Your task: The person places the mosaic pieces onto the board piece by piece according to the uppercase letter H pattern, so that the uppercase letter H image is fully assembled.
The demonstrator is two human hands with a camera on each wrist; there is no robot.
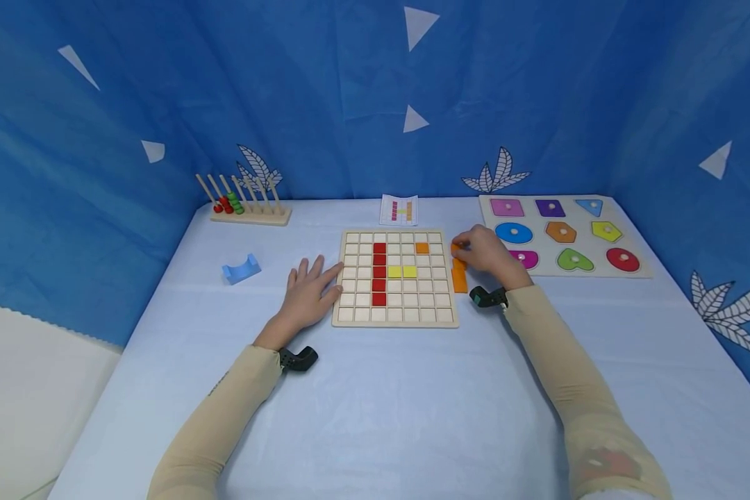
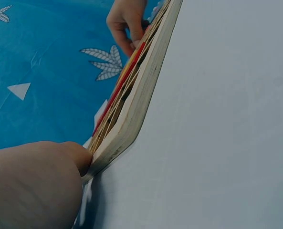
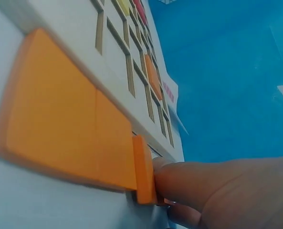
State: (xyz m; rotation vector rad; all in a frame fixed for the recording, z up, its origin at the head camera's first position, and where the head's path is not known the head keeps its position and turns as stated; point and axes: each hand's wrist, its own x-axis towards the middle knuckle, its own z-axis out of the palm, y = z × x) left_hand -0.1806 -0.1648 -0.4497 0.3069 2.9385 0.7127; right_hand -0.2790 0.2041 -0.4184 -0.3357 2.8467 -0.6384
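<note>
A wooden grid board point(image 1: 356, 321) lies mid-table. One column of it holds several red tiles point(image 1: 379, 271), with two yellow tiles point(image 1: 403, 271) beside them and one orange tile point(image 1: 421, 248) toward the upper right. With fingers spread, my left hand point(image 1: 309, 297) rests at the board's left edge; its thumb point(image 2: 77, 155) touches the rim in the left wrist view. Beside the board's right edge, my right hand point(image 1: 489, 254) pinches an orange square tile point(image 3: 143, 169), which stands tipped on edge. More orange tiles point(image 3: 60, 119) lie flat in a row there.
Behind the board lies a pattern card point(image 1: 399, 210) with coloured squares. A shape puzzle point(image 1: 559, 207) with knobbed pieces is at the back right. At the back left stands a bead counter point(image 1: 250, 218) with upright pegs. A blue curved block point(image 1: 242, 269) sits left of my left hand.
</note>
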